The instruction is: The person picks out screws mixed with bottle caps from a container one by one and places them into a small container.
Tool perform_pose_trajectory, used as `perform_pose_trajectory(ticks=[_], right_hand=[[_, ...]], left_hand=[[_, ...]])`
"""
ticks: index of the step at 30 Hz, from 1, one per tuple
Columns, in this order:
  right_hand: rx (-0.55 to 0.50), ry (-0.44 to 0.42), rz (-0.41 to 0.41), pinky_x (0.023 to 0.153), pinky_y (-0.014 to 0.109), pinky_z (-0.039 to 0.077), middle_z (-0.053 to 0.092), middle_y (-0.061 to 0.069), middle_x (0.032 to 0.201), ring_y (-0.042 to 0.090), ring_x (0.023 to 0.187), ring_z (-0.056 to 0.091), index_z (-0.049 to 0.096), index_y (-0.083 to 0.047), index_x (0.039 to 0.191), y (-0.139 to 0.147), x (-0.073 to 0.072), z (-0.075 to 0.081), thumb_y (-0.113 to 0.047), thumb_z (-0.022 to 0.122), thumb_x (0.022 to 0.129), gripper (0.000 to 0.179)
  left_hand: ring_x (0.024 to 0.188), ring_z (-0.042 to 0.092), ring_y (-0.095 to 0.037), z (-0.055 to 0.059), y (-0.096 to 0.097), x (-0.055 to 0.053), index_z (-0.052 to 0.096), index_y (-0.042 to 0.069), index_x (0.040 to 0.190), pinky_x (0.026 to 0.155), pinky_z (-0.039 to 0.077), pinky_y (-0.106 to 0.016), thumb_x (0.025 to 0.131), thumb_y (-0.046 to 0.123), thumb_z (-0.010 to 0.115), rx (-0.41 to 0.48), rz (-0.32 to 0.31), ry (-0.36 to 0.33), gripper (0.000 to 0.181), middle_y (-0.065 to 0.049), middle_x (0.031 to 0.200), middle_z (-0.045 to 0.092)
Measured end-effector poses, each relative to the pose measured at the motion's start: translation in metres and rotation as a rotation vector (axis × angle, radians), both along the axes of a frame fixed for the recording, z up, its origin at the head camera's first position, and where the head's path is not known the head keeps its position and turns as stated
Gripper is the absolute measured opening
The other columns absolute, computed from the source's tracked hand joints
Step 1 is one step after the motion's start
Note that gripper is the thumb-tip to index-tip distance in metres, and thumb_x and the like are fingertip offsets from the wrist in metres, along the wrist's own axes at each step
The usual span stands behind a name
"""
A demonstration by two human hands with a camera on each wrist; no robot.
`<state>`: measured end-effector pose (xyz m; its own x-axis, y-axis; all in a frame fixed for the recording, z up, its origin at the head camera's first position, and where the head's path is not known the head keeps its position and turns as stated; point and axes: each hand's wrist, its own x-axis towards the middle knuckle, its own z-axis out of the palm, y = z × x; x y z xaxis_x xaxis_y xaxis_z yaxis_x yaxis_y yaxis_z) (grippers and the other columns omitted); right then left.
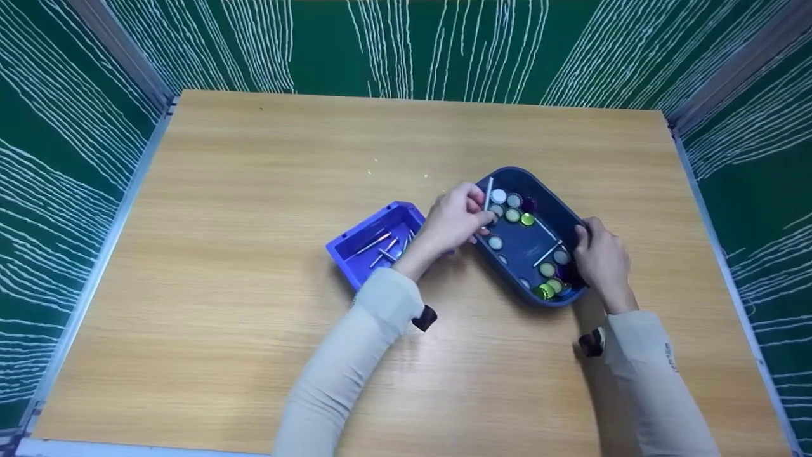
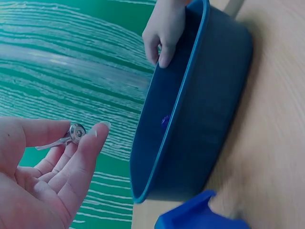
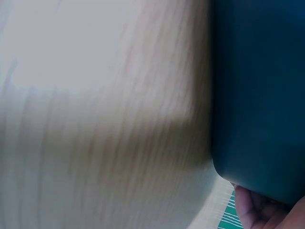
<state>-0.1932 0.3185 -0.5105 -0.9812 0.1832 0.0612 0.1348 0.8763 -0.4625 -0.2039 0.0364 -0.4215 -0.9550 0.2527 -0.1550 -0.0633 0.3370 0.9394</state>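
Observation:
My left hand pinches a silver bolt between thumb and fingers, over the left rim of a dark blue basin. Seen from the left wrist, the bolt shows a round head with a socket in it. My right hand grips the basin's right rim, thumb on the inner side. Inside the basin lie several bottle caps, silver, green and purple, and some long bolts. Left of it stands a smaller blue bin with several bolts, partly covered by my left forearm.
Both containers stand on a wooden table. Tiny pale specks lie behind the blue bin. Green, white-streaked panels enclose the table at the back and sides.

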Motion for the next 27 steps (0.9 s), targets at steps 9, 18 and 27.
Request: perform_pose_trajectory(ticks=[9,18,27], right_hand=[[-0.004,-0.012,0.004,0.084,0.066,0.042,0.062,0.035,0.117,0.057,0.109,0.057,0.057,-0.001,0.123,0.0,0.001,0.001,-0.032,0.037,0.106,0.041],[-0.005,-0.019,0.003,0.085,0.066,0.043,0.062,0.035,0.118,0.057,0.109,0.057,0.056,-0.001,0.124,0.0,0.0,0.0,-0.032,0.036,0.106,0.041],[0.005,-0.039,-0.004,0.083,0.067,0.042,0.06,0.035,0.122,0.058,0.112,0.054,0.055,-0.003,0.125,0.0,0.001,0.002,-0.035,0.034,0.106,0.043]], left_hand=[[0.092,0.065,-0.014,0.004,-0.029,0.0,0.061,0.008,0.107,0.085,0.05,-0.027,0.089,0.017,0.072,-0.126,-0.019,0.102,0.023,-0.004,0.099,0.071],[0.094,0.068,-0.021,0.004,-0.073,0.002,0.061,0.006,0.107,0.09,0.053,-0.031,0.087,0.015,0.073,-0.227,-0.012,0.137,0.025,-0.008,0.102,0.071],[0.081,0.058,-0.021,-0.007,-0.102,0.016,0.06,0.006,0.098,0.078,0.05,-0.038,0.083,0.004,0.063,-0.597,-0.132,0.135,0.015,-0.004,0.088,0.062]])
